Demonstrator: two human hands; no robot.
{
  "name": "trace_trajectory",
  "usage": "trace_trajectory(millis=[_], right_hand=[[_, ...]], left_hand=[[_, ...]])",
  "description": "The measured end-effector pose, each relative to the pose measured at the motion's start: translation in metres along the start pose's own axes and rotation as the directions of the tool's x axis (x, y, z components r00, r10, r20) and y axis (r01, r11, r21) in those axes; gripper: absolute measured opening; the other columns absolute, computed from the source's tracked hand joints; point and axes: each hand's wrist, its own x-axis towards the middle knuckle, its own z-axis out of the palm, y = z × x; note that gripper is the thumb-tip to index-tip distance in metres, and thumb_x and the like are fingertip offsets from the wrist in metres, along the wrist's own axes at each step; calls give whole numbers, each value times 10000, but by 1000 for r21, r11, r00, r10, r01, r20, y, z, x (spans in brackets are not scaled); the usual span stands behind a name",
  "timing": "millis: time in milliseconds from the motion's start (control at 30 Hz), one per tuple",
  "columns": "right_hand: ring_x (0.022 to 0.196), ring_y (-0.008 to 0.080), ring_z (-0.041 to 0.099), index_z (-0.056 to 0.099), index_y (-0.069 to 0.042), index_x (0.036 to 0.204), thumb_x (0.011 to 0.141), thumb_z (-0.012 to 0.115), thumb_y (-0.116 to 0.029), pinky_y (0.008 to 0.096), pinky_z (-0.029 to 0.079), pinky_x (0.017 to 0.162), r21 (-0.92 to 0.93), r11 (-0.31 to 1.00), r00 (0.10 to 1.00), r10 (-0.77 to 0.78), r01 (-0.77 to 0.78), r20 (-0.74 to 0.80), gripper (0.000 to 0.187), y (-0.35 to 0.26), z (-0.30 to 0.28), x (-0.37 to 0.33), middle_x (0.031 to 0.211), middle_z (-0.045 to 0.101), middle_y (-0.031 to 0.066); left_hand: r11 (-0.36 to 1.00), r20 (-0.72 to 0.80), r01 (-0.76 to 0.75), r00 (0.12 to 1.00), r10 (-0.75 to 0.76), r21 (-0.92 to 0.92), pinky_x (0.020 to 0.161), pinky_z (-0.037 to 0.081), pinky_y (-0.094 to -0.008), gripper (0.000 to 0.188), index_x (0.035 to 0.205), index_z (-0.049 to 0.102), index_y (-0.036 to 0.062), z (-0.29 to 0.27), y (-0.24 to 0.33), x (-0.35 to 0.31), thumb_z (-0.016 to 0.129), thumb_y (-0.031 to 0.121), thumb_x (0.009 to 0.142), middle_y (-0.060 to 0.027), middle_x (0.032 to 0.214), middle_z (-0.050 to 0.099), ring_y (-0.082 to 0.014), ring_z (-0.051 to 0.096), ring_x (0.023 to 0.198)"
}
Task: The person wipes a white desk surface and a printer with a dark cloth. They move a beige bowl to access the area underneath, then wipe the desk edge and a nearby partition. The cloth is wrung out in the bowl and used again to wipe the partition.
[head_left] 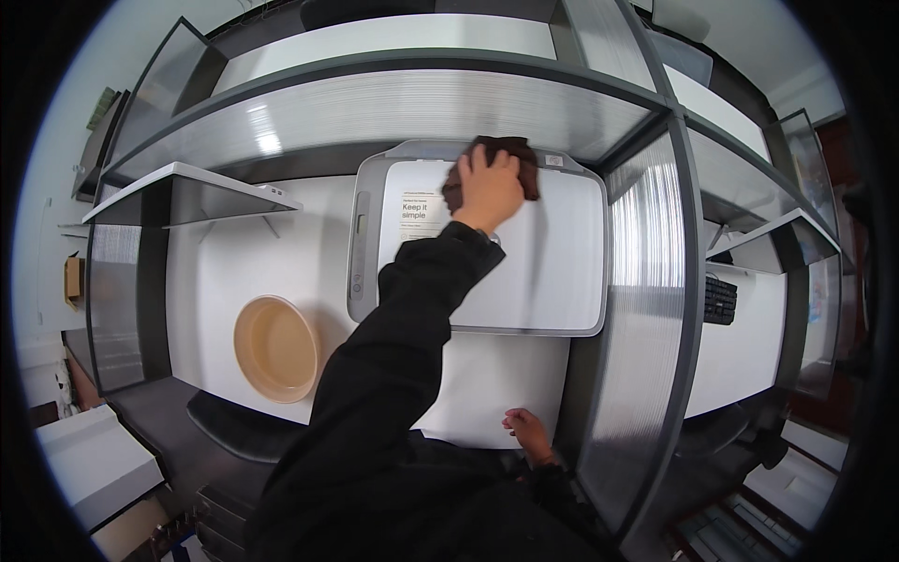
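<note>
My left hand (490,190) presses a crumpled dark brown cloth (524,171) against the top of a printer, its fingers bent over the cloth. The cloth lies near the far edge of the lid. The printer (552,272) is white with a grey rim, and a narrow control strip (360,253) runs down its left side. A printed label (421,217) sits on the lid beside my left wrist, partly covered by my sleeve. Low down by the desk's front edge, my right hand (529,433) is loosely curled, with nothing visible in it.
A round beige tub (278,348) stands on the white desk (211,281), left of my forearm. Behind it is a monitor (201,195) on a stand. Ribbed translucent partitions (646,234) close off the back and right. A black keyboard (719,300) lies on the neighbouring desk.
</note>
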Motion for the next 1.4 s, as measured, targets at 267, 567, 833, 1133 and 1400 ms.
trace_trajectory(millis=[267,567,833,1133,1400], right_hand=[[784,127,586,571,-25,991,856,507,-145,264,451,672,-27,1000,997,-1,-1,-73,191,7,-12,-5,866,630,61],[819,144,599,578,-32,1008,868,508,-149,280,458,681,-85,996,999,-9,5,-46,195,3,2,-3,886,636,57],[841,146,593,573,-27,1031,856,520,-188,280,448,718,-161,985,998,-56,55,1,243,-3,32,-15,893,636,52],[842,149,588,563,-25,1035,855,514,-171,277,450,721,-187,980,997,-80,76,-14,237,-1,44,-25,899,623,66],[858,145,586,561,-28,1038,842,528,-165,274,437,733,-229,972,999,-50,48,-3,242,9,59,-31,905,622,62]], left_hand=[[980,39,-114,992,121,-161,1051,187,-511,440,1237,491,90,11,42,-7,523,235,824,-77,1326,433,-353,290,1279],[994,1,107,994,-107,8,1043,228,-473,439,1272,442,81,-27,-68,-42,479,255,871,-74,1358,406,-313,294,1284],[992,-2,112,994,-112,-56,1011,329,-414,320,1136,539,12,-73,-161,-94,511,80,825,-140,1236,514,-370,384,1200],[992,34,74,997,-71,-105,972,343,-481,387,1183,508,35,-106,-122,-195,520,30,796,-125,1258,493,-377,385,1199],[980,13,69,998,-68,-186,993,283,-547,468,1219,492,33,-110,-71,-265,505,-16,753,-130,1310,450,-401,334,1238]])
